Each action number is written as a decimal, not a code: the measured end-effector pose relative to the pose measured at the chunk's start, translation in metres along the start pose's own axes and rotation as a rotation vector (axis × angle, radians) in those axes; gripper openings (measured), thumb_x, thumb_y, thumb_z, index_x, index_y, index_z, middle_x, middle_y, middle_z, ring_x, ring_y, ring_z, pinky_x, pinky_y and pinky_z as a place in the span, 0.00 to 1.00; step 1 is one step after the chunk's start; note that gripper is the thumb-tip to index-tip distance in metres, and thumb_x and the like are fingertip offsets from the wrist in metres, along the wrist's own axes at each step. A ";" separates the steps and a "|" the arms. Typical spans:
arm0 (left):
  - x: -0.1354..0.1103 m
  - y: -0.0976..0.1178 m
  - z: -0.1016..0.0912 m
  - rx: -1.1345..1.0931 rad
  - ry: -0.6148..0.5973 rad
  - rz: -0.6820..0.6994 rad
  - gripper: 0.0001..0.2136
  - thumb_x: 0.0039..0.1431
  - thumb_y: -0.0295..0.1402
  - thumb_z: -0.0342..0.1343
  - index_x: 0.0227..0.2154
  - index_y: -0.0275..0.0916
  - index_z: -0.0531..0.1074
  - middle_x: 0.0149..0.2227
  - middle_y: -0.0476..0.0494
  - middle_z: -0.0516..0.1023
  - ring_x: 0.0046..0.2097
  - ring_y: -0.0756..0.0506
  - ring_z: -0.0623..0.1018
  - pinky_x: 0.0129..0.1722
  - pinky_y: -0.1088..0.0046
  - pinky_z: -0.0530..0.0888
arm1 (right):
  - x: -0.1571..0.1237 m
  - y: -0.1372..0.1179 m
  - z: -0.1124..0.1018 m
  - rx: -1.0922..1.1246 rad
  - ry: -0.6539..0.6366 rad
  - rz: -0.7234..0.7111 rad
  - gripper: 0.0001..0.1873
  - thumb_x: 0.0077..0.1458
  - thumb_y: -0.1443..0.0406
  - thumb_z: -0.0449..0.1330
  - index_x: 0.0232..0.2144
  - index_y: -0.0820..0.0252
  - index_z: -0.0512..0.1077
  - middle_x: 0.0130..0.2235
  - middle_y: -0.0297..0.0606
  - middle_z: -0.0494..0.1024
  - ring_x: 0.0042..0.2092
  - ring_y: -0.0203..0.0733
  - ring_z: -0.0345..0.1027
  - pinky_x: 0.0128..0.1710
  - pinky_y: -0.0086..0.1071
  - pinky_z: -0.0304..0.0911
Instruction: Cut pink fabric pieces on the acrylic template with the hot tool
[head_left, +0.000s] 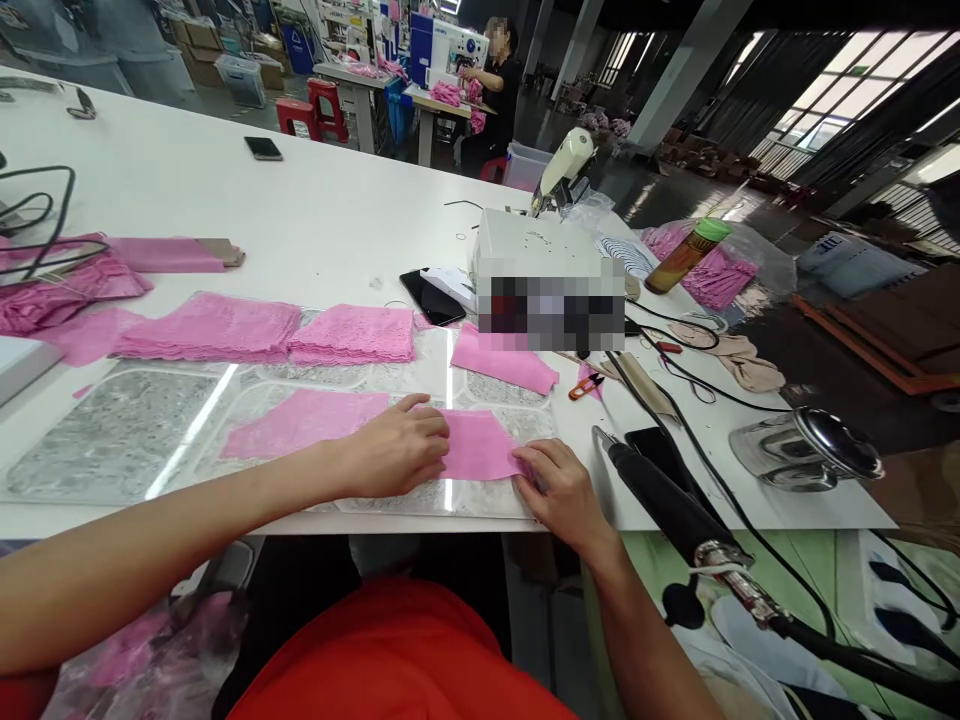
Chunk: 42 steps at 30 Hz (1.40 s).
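Pink panel [481,446] lies near a pink cloth stack [352,334] and orange snips [586,387].

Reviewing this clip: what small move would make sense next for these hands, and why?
Probably the right hand lightly smoothing the right edge of the pink cloth while the left hand steadies it: the right fingertips are at that edge, and the left hand lies over the cloth's other end, beside the paler pink piece.
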<state>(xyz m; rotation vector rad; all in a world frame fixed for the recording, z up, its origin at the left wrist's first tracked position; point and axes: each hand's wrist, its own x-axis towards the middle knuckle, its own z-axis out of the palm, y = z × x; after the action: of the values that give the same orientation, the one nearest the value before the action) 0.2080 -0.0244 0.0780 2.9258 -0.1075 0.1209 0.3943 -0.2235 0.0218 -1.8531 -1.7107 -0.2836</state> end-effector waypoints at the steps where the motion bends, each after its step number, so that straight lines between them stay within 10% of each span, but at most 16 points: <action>1: 0.008 0.006 0.002 0.001 0.000 0.013 0.07 0.63 0.34 0.54 0.31 0.39 0.74 0.39 0.44 0.78 0.44 0.44 0.75 0.58 0.61 0.62 | -0.001 0.000 0.000 0.002 0.003 0.016 0.12 0.54 0.71 0.58 0.41 0.55 0.72 0.37 0.39 0.77 0.40 0.43 0.70 0.40 0.39 0.70; 11: 0.080 0.047 0.035 -0.262 -0.080 -0.142 0.07 0.60 0.30 0.56 0.37 0.32 0.77 0.39 0.33 0.79 0.42 0.38 0.77 0.46 0.63 0.71 | -0.007 0.010 0.008 0.029 0.048 0.039 0.11 0.54 0.68 0.59 0.42 0.57 0.72 0.37 0.40 0.77 0.40 0.44 0.71 0.39 0.39 0.71; 19: 0.083 0.032 0.033 -0.515 -0.070 -0.293 0.09 0.59 0.28 0.54 0.31 0.36 0.80 0.29 0.46 0.81 0.32 0.48 0.77 0.31 0.77 0.68 | -0.009 0.012 0.009 0.056 0.068 0.049 0.11 0.55 0.67 0.60 0.42 0.57 0.72 0.38 0.41 0.77 0.41 0.44 0.72 0.42 0.39 0.72; 42: 0.086 0.028 0.040 -0.774 -0.054 -0.427 0.07 0.50 0.27 0.55 0.25 0.34 0.79 0.27 0.47 0.79 0.32 0.47 0.76 0.29 0.77 0.67 | -0.014 0.002 0.000 0.022 0.128 0.124 0.05 0.59 0.70 0.56 0.33 0.55 0.70 0.31 0.35 0.78 0.34 0.39 0.72 0.35 0.35 0.68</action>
<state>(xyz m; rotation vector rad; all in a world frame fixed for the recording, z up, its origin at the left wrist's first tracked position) 0.2945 -0.0653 0.0520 2.1182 0.3761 -0.0600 0.3940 -0.2349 0.0143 -1.8745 -1.5016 -0.3243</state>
